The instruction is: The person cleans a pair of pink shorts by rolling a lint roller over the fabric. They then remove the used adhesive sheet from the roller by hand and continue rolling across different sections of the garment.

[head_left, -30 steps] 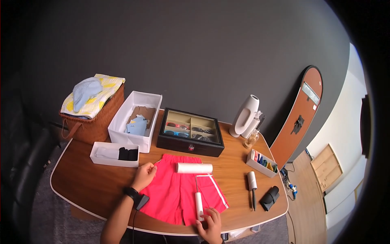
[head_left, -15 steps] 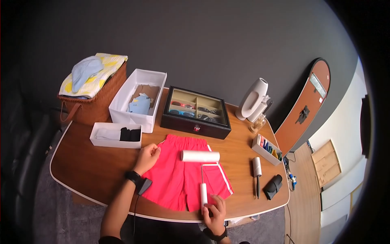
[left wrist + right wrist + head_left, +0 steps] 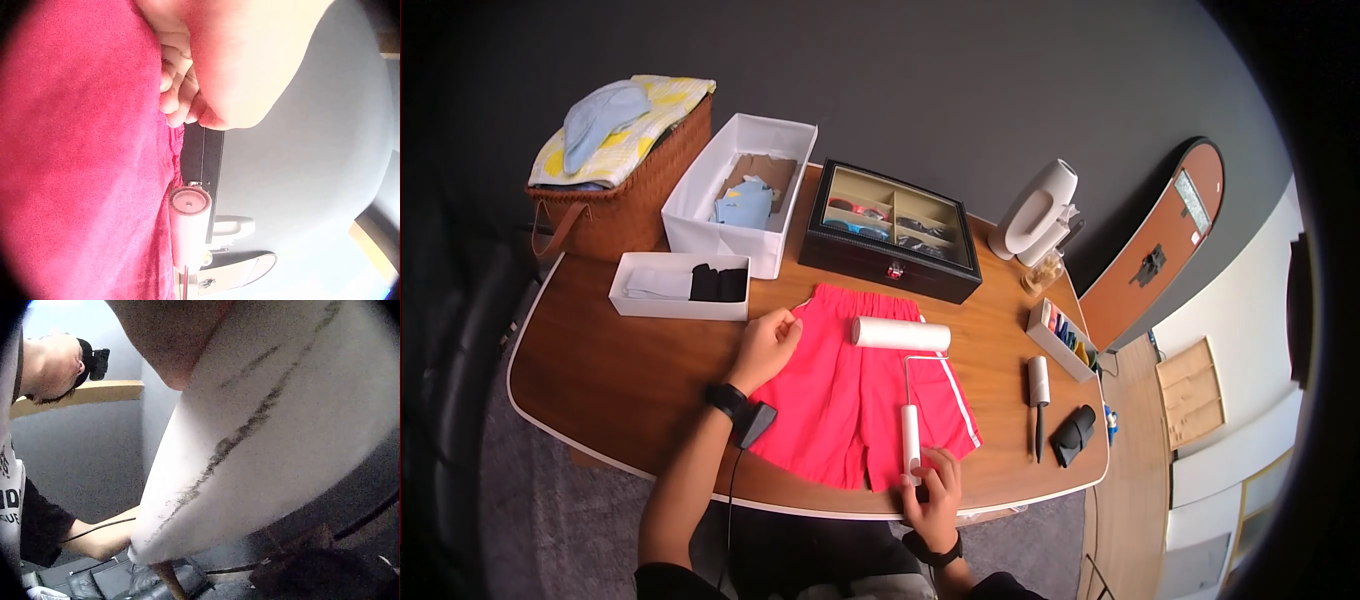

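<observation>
Pink shorts (image 3: 840, 400) with a white side stripe lie spread near the table's front edge. Across their upper part rests the white roller (image 3: 900, 332) of a long-handled lint roller, seen end-on in the left wrist view. My right hand (image 3: 935, 492) grips its white handle (image 3: 911, 435) near the hem, between thumb and fingers. By the waistband's left corner my left hand (image 3: 768, 348) holds the edge of the shorts with curled fingers, seen close in the left wrist view. A pale surface with dark smudges fills much of the right wrist view.
Behind the shorts stand a black glasses case (image 3: 890, 235), a white fabric bin (image 3: 740, 195) and a sock box (image 3: 680, 287). A wicker basket (image 3: 625, 195) is at far left. To the right lie a smaller lint roller (image 3: 1038, 385), a black pouch (image 3: 1074, 435) and a narrow box (image 3: 1060, 345).
The head view has tilted down, so the table and everything on it appear higher. Both hands keep about the same places, and the roller sits slightly farther from the waistband than in the first frame.
</observation>
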The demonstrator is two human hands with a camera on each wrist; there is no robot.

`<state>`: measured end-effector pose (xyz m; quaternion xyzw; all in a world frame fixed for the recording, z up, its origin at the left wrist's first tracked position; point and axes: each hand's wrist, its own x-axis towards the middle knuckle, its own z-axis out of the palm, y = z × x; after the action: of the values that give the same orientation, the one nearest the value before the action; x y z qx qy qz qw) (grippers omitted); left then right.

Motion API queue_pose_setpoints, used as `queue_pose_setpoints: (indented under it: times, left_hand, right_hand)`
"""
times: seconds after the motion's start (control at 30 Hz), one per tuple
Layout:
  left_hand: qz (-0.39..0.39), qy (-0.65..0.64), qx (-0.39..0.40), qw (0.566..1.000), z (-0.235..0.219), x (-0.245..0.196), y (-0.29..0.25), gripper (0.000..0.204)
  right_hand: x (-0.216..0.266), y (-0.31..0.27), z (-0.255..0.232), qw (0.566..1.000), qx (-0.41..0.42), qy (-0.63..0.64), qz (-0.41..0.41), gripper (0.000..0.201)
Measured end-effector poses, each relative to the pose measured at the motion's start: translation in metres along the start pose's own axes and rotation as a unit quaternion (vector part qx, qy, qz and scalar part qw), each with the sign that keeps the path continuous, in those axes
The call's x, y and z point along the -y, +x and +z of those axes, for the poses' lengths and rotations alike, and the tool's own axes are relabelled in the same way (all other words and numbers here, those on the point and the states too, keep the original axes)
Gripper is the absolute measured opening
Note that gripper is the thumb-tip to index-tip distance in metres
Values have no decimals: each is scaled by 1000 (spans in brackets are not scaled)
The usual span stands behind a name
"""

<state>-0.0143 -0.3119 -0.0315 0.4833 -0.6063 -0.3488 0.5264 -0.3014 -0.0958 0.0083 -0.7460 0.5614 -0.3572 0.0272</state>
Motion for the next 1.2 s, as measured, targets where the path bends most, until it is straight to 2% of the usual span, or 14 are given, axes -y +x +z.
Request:
queue_pose_setpoints:
  times: [0.17, 0.33, 0.43, 0.73, 1.13, 1.2]
  left_hand:
    - [11, 32, -8, 999, -1, -10, -3, 21]
    - [56, 53, -19, 997, 0, -8, -3, 18]
    - [41, 37, -15, 998, 0, -8, -4, 17]
    - [62, 33, -34, 997, 0, -6, -5, 18]
    - [17, 30, 2, 999, -2, -5, -2, 22]
    - [12, 21, 4, 1000, -1, 0, 0, 24]
  right_hand:
    - [-4, -4, 6, 1000, 4, -3, 5, 18]
    - [-2, -3, 9, 1000, 3, -21, -5, 16]
    - [-2, -3, 10, 1000, 2, -27, -7, 16]
    - [-3, -6, 11, 999, -18, -34, -1, 16]
    - [-4, -2, 6, 1000, -9, 1, 18, 16]
    - [-4, -1, 5, 1000, -8, -10, -1, 17]
